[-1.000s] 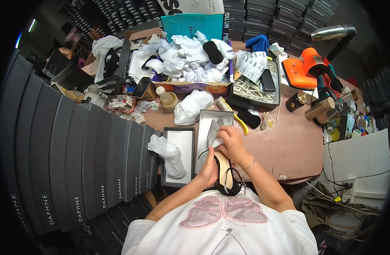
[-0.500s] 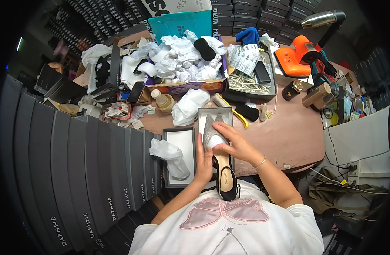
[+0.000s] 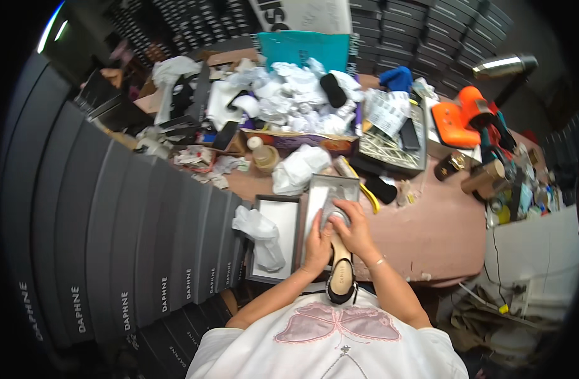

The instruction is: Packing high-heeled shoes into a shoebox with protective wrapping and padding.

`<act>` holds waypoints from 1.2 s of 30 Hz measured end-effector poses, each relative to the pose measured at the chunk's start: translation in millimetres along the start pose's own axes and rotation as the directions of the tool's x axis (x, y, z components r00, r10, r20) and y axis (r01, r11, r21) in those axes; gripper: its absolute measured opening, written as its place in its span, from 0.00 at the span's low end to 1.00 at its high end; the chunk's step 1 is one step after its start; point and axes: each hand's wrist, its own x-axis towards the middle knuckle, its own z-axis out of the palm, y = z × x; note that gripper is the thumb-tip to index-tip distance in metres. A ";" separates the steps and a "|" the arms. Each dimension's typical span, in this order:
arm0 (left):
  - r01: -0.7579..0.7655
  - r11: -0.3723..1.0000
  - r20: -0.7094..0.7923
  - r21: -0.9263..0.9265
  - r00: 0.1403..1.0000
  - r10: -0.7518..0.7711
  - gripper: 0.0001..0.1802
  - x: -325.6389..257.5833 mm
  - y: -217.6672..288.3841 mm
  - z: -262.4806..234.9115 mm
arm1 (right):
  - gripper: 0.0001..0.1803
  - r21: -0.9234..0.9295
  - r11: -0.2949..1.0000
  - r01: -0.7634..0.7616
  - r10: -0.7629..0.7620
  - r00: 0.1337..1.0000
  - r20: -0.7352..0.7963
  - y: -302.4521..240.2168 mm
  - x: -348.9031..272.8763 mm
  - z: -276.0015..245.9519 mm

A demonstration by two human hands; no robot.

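A pointed shoe [image 3: 342, 273] with a glittery grey toe, beige insole and black heel part lies lengthwise between my hands, its heel close to my white shirt. My left hand [image 3: 317, 246] grips its left side near the toe opening. From the right, my right hand [image 3: 356, 235] wraps over the front part, with its thumb near white stuffing [image 3: 337, 216] in the toe. Fingers cover much of the toe. Beneath the shoe's front is an open grey shoebox [image 3: 335, 180]. Beside it on the left, another open box part [image 3: 282, 211] holds crumpled white tissue paper [image 3: 264, 239].
A tall row of dark shoeboxes [image 3: 113, 215] lines my left. At the back stand a carton of crumpled paper [image 3: 296, 95] and a box of white sticks [image 3: 390, 151]. A pump bottle [image 3: 263, 155], a yellow-handled brush [image 3: 346, 168] and an orange device [image 3: 450, 123] are on the table [image 3: 422, 227].
My view has shifted, so the scene sits lower and further right. My right hand has drawn in closer to my left, its fingers more curled over the shoe's toe.
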 end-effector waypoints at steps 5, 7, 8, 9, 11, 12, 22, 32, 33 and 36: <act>0.154 0.912 0.304 -0.381 0.952 -0.034 0.46 -9.3 13.4 -9.9 | 0.24 -0.130 0.991 0.014 -0.012 1.000 0.013 3.0 15.9 2.3; 0.221 0.930 0.356 -0.294 0.928 -0.108 0.55 -4.9 18.4 -23.2 | 0.26 -0.241 0.970 0.019 0.001 0.997 0.082 -16.7 22.1 4.0; 0.222 0.944 0.342 -0.245 0.931 -0.130 0.57 -1.2 14.6 -27.4 | 0.28 -0.268 0.961 0.062 -0.027 0.991 0.130 -9.6 22.2 13.1; 0.219 0.956 0.326 -0.197 0.934 -0.147 0.59 2.9 9.2 -31.6 | 0.28 -0.225 0.965 0.137 -0.097 0.979 0.180 -2.0 23.9 19.1; 0.161 0.887 0.189 -0.432 0.978 -0.085 0.60 6.4 -20.8 -46.1 | 0.26 0.378 0.886 -0.267 0.151 0.939 0.310 -3.0 31.3 21.0; 0.215 0.852 0.233 -0.477 0.966 -0.113 0.58 8.1 -16.0 -60.6 | 0.26 0.522 0.740 -0.425 0.253 0.894 0.369 -5.0 35.1 14.8; 0.612 0.108 0.620 -0.783 0.782 0.065 0.43 -11.4 -40.5 -95.5 | 0.20 0.230 0.771 -0.594 0.416 0.742 0.525 45.1 -1.5 -24.3; 0.525 0.697 0.598 -0.488 0.783 -0.172 0.57 7.9 6.0 -75.7 | 0.32 0.675 0.440 -0.592 0.368 0.805 0.466 3.4 4.8 6.4; 0.410 0.791 0.476 -0.455 0.862 -0.173 0.59 10.1 12.9 -71.7 | 0.32 0.677 0.449 -0.583 0.358 0.812 0.462 6.4 3.9 6.8; 0.558 0.433 0.487 -0.708 0.830 -0.272 0.46 29.2 22.3 -66.8 | 0.31 0.502 0.645 -0.576 0.337 0.804 0.489 11.9 -5.0 14.2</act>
